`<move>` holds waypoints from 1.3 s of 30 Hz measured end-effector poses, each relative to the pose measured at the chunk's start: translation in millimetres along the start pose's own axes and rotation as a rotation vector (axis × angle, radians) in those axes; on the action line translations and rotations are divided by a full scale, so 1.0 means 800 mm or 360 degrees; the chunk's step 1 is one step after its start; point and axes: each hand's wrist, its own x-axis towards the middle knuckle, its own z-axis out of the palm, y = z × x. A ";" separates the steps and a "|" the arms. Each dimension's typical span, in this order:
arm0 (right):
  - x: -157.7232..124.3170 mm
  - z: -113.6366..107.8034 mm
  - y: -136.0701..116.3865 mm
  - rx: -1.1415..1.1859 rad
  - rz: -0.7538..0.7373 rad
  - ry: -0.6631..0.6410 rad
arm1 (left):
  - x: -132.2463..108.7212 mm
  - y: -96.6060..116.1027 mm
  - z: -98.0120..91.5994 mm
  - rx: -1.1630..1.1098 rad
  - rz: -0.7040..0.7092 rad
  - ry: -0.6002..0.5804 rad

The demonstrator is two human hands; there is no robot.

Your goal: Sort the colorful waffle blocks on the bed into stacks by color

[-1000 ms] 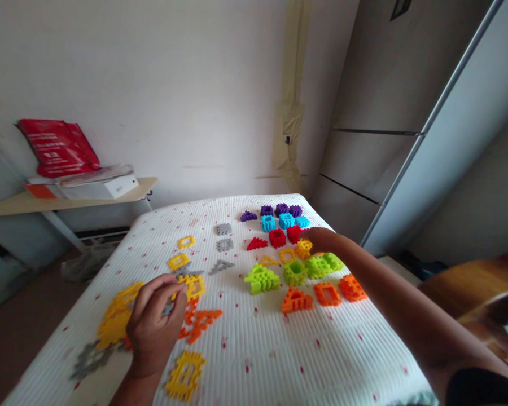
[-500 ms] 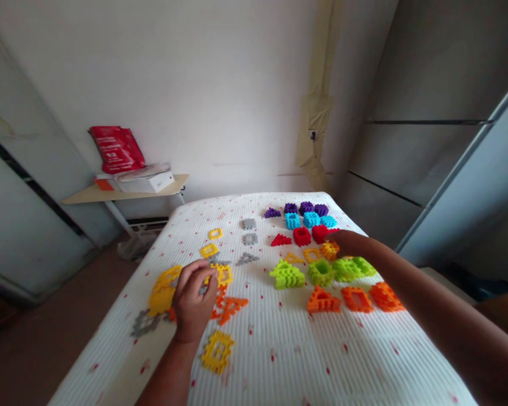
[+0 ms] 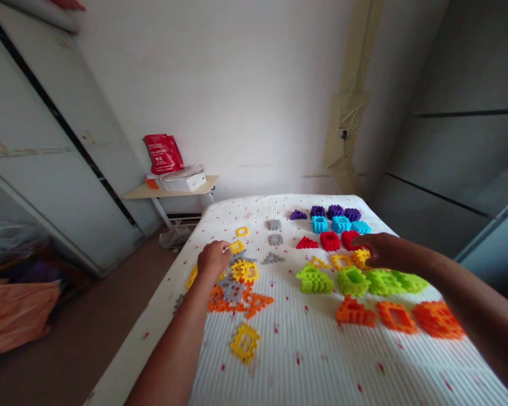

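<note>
My left hand (image 3: 214, 258) reaches over the left-hand pile, fingertips and thumb closed at the near-left edge of a flat yellow square building piece (image 3: 237, 247). Beneath my left forearm and beside it lie more yellow, grey and orange interlocking pieces, among them a yellow window piece (image 3: 244, 272) and an orange triangle piece (image 3: 259, 304). My right hand (image 3: 376, 249) is at a small stack of yellow-orange square pieces (image 3: 360, 258), with fingers and thumb around its right side. Just behind it is a red stack (image 3: 349, 240), partly covered by the fingers.
Sorted rows stand on the right: purple (image 3: 336, 212), light blue (image 3: 341, 224), green (image 3: 353, 281) and orange (image 3: 395, 317). Grey pieces (image 3: 275, 239) form a column mid-table. A single yellow window piece (image 3: 245, 343) lies nearer me. Behind is a side table (image 3: 173, 193) with a red bag (image 3: 163, 153).
My left hand has moved forward from above the pile to the flat yellow square piece. My right hand stays at the yellow-orange stack. The view has swung left.
</note>
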 end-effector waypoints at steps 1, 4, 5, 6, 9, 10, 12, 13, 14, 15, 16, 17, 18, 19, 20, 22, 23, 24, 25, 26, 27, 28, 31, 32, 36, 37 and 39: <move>-0.002 0.000 -0.012 0.0012 -0.0043 0.0004 | 0.011 0.002 0.002 0.0038 -0.0030 -0.0049; -0.008 0.002 -0.042 0.0018 -0.0124 0.0006 | 0.038 0.009 0.015 0.0119 -0.0152 -0.0155; -0.011 0.002 -0.049 0.0010 -0.0134 -0.0001 | 0.044 0.011 0.019 0.0138 -0.0193 -0.0190; -0.013 0.002 -0.054 0.0000 -0.0138 -0.0011 | 0.049 0.012 0.024 0.0150 -0.0226 -0.0217; -0.019 -0.001 -0.063 -0.0036 -0.0162 -0.0037 | 0.059 0.013 0.033 0.0150 -0.0284 -0.0254; -0.021 -0.003 -0.066 -0.0044 -0.0174 -0.0040 | 0.061 0.013 0.034 0.0139 -0.0298 -0.0256; -0.023 -0.007 -0.070 -0.0048 -0.0184 -0.0046 | 0.064 0.011 0.034 0.0094 -0.0321 -0.0251; -0.024 -0.009 -0.072 -0.0043 -0.0181 -0.0047 | 0.064 0.010 0.034 0.0060 -0.0325 -0.0243; -0.025 -0.010 -0.074 -0.0033 -0.0173 -0.0051 | 0.065 0.009 0.034 0.0016 -0.0318 -0.0227; -0.025 -0.012 -0.076 -0.0022 -0.0162 -0.0053 | 0.065 0.008 0.034 -0.0035 -0.0306 -0.0203; -0.026 -0.013 -0.078 -0.0016 -0.0155 -0.0051 | 0.064 0.007 0.034 -0.0091 -0.0289 -0.0167; -0.027 -0.013 -0.080 -0.0017 -0.0153 -0.0047 | 0.063 0.007 0.034 -0.0153 -0.0267 -0.0118; -0.028 -0.014 -0.082 -0.0021 -0.0158 -0.0035 | 0.060 0.007 0.033 -0.0220 -0.0243 -0.0058; -0.029 -0.014 -0.084 -0.0026 -0.0172 -0.0018 | 0.057 0.008 0.032 -0.0293 -0.0214 0.0011; -0.029 -0.015 -0.087 -0.0029 -0.0191 0.0005 | 0.053 0.010 0.031 -0.0373 -0.0182 0.0085; -0.028 -0.015 -0.093 -0.0017 -0.0238 0.0067 | 0.040 0.018 0.025 -0.0549 -0.0114 0.0222; -0.027 -0.014 -0.097 -0.0009 -0.0261 0.0118 | 0.031 0.023 0.022 -0.0621 -0.0081 0.0274; -0.025 -0.012 -0.102 -0.0002 -0.0293 0.0185 | 0.021 0.030 0.020 -0.0731 -0.0051 0.0315; -0.022 -0.009 -0.108 0.0003 -0.0334 0.0257 | 0.008 0.038 0.018 -0.0842 -0.0030 0.0340; -0.019 -0.004 -0.115 0.0011 -0.0383 0.0329 | -0.006 0.046 0.017 -0.0977 -0.0007 0.0354; -0.015 0.001 -0.123 0.0022 -0.0439 0.0400 | -0.021 0.055 0.018 -0.1376 -0.0014 0.0360; -0.011 0.008 -0.131 0.0038 -0.0496 0.0464 | -0.036 0.062 0.021 -0.1725 -0.0058 0.0343; 0.001 0.034 -0.159 0.0091 -0.0626 0.0640 | -0.077 0.078 0.033 -0.2326 -0.0215 0.0211; 0.004 0.043 -0.168 0.0100 -0.0654 0.0691 | -0.088 0.081 0.038 -0.2406 -0.0261 0.0167; 0.014 0.074 -0.200 0.0108 -0.0687 0.0770 | -0.114 0.080 0.049 -0.2459 -0.0348 0.0092; 0.015 0.080 -0.206 0.0103 -0.0685 0.0772 | -0.117 0.079 0.050 -0.2465 -0.0353 0.0094; 0.017 0.090 -0.215 0.0074 -0.0689 0.0771 | -0.120 0.077 0.052 -0.2487 -0.0353 0.0093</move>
